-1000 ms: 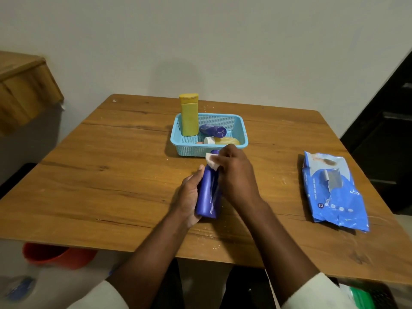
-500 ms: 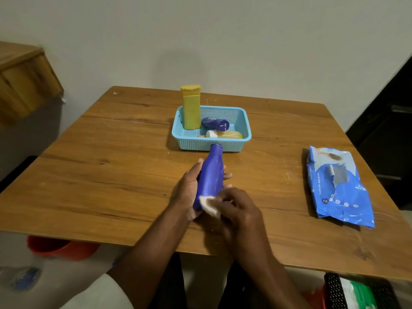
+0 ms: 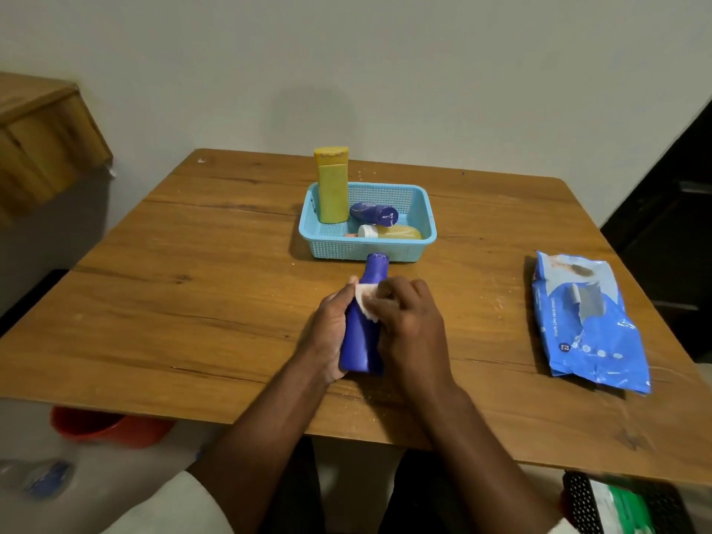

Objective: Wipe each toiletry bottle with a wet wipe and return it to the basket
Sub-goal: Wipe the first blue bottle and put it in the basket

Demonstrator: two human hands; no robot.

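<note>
Near the basket (image 3: 420, 248), the left hand (image 3: 329, 333) grips the blue bottle (image 3: 362, 341) — the right hand (image 3: 412, 325) pinches a wet wipe (image 3: 366, 302), mostly hidden, against it.

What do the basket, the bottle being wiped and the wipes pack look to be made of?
Basket: light blue moulded plastic, judging by its perforated mesh walls. Blue bottle: likely opaque plastic with a smooth, slightly shiny surface. Wipes pack: thin glossy plastic film, crinkled and catching highlights.
</note>
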